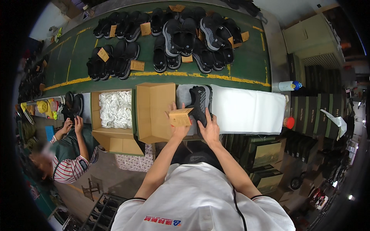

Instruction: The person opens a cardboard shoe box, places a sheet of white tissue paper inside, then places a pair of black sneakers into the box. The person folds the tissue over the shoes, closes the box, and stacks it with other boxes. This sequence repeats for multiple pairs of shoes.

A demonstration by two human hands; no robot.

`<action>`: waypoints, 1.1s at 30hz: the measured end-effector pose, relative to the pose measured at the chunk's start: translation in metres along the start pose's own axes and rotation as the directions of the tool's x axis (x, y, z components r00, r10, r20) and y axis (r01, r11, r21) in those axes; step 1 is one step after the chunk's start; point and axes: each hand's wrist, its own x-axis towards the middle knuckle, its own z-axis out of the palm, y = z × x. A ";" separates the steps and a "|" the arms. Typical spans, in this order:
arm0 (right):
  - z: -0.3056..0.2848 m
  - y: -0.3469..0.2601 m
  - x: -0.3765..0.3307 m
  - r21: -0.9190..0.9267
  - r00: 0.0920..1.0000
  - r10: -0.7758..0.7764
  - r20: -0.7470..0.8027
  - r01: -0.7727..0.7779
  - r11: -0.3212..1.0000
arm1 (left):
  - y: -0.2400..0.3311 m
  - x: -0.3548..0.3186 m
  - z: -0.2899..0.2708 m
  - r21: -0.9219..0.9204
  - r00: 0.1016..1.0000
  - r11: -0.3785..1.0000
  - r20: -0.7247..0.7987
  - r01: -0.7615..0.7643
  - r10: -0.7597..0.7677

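Observation:
A black shoe [201, 101] with a grey patterned sole side is upright over white tissue paper [246, 111] in front of me. My right hand [211, 133] grips its near end, with the index finger along the side. My left hand [180, 129] is beside the shoe, its fingers around a tan folded paper tag [180, 117]. The tag covers much of that hand, so its contact with the shoe is partly hidden. Just left of it stands an open, bare-looking cardboard box [152, 111].
A box [134, 107] further left holds many small white packets [115, 109]. Beyond is a green conveyor table [146, 79] with rows of tagged black shoes [179, 36]. A co-worker [73, 154] handles shoes at far left. A bottle [289, 86] and stacked dark boxes [316, 109] are on the right.

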 end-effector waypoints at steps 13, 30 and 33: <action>0.002 0.020 0.036 -0.390 0.961 -0.268 -0.069 0.222 0.894 | -0.044 -0.029 0.007 -0.266 0.997 0.962 -0.053 -0.067 0.054; 0.019 0.085 0.009 0.035 0.871 -0.473 -0.131 0.481 0.876 | -0.145 -0.202 -0.069 -0.422 0.644 0.744 -0.379 0.519 -0.664; 0.003 0.024 -0.013 0.304 0.730 -0.639 0.242 0.568 0.765 | -0.139 -0.188 -0.075 -0.431 0.647 0.748 -0.384 0.506 -0.659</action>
